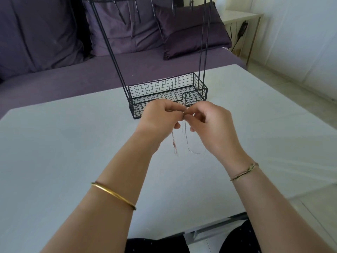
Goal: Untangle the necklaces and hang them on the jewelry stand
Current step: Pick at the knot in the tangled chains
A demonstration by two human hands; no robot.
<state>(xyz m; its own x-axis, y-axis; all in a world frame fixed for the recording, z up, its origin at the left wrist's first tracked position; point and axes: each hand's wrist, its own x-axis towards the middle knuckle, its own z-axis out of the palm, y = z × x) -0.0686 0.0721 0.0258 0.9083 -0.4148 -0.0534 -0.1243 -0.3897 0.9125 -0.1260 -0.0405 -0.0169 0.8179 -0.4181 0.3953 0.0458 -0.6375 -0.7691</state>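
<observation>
Purple sofa (54, 79) behind, pale desk (63, 143) below: at six o'clock of the jewelry stand (160, 88) our left hand (160, 117) and right hand (211, 125) each pinch the tangled necklaces (185, 141) in a narrow grip, and we judge a hard pull could tighten the knot.

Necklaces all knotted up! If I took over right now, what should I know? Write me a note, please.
Left hand: pinches the necklaces at the top.
Right hand: pinches them at the same spot, fingertips meeting.
Necklaces: thin chains dangling together between the hands, over the table.
Jewelry stand: on the table, just behind the hands.
Done: tangle picked up.
Left: part the chains, hang each on the stand.
</observation>
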